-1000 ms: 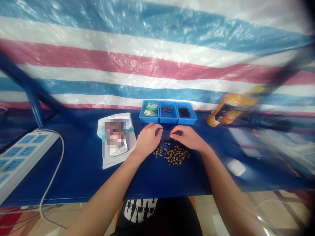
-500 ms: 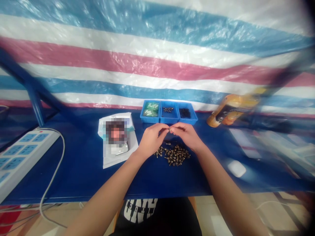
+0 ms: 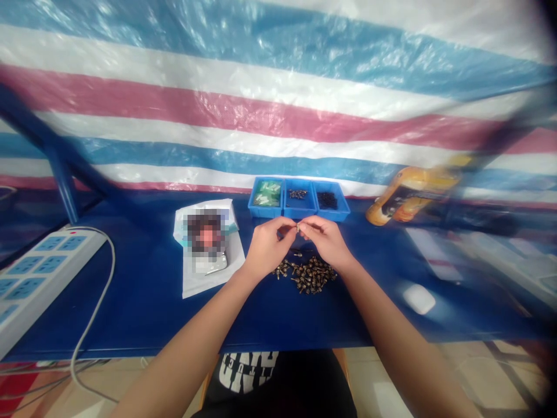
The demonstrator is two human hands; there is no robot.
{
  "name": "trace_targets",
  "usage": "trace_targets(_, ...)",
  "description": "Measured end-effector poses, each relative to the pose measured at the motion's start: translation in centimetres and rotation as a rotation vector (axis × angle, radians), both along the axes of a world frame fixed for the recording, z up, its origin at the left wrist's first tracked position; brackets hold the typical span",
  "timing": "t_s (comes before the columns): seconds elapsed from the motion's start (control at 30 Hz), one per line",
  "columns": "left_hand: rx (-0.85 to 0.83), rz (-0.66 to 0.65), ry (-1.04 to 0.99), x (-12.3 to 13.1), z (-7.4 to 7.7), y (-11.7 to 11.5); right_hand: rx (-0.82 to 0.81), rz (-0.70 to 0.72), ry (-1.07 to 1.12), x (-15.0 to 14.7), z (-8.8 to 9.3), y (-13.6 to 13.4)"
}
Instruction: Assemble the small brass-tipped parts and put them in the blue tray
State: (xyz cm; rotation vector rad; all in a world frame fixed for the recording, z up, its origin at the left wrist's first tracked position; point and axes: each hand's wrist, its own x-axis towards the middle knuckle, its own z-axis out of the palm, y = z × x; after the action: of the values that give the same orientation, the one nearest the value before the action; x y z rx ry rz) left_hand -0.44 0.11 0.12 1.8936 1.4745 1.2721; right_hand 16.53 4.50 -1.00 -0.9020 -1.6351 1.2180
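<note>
Metal piece (image 3: pixel 298 229), small and brassy, is between the fingertips of two bare hands, in front of the trays. Left hand (image 3: pixel 270 247) has thumb and forefinger pinched narrow on it; right hand (image 3: pixel 327 241) grips it from the other side, fingers likewise narrow, the tips nearly meeting. How much each one bears, I can't tell from here.

Just nearer the person, a loose part (image 3: pixel 297 253) lies on the blue table (image 3: pixel 143 307), then a brassy pile (image 3: pixel 314 276) with a smaller cluster (image 3: pixel 282 269) by its left side.

Beyond the hands, three blue trays stand in a row: left tray (image 3: pixel 265 213) with green and white stuff, middle tray (image 3: pixel 304 205) with small metal bits, right tray (image 3: pixel 334 217) with black ones.

Off left lie a white packet (image 3: pixel 198 287), partly blurred, and a power strip (image 3: pixel 89 251). To the right are orange bottles (image 3: pixel 394 191) and a white case (image 3: pixel 419 298). Behind everything hangs a striped sheet (image 3: pixel 261 113).
</note>
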Motion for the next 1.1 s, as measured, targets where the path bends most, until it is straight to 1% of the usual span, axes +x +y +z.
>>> trace_targets(0.33,-0.096,-0.003,-0.103,-0.2,-0.4,0.2,0.016,-0.004,-0.009,-0.5,0.0,-0.4)
trace_targets(0.53,-0.092,-0.004,-0.142,0.0,-0.6,0.2,-0.016,0.02,-0.009,-0.4,0.1,-0.4)
trace_targets(0.73,-0.084,-0.064,-0.189,-0.2,-0.7,0.4,-0.079,0.047,0.0,-0.6,0.0,-0.4)
trace_targets(0.83,-0.081,-0.069,-0.212,-0.3,-0.6,0.4,-0.076,0.04,-0.028,-0.7,0.1,-0.5)
trace_targets(0.97,-0.059,-0.009,-0.167,-0.4,-0.2,0.3,-0.033,0.017,-0.078,-0.7,0.5,-0.8)
trace_targets(1.1,-0.014,0.044,-0.046,-0.4,0.2,0.0,0.057,0.0,-0.162,-0.8,0.9,-1.3)
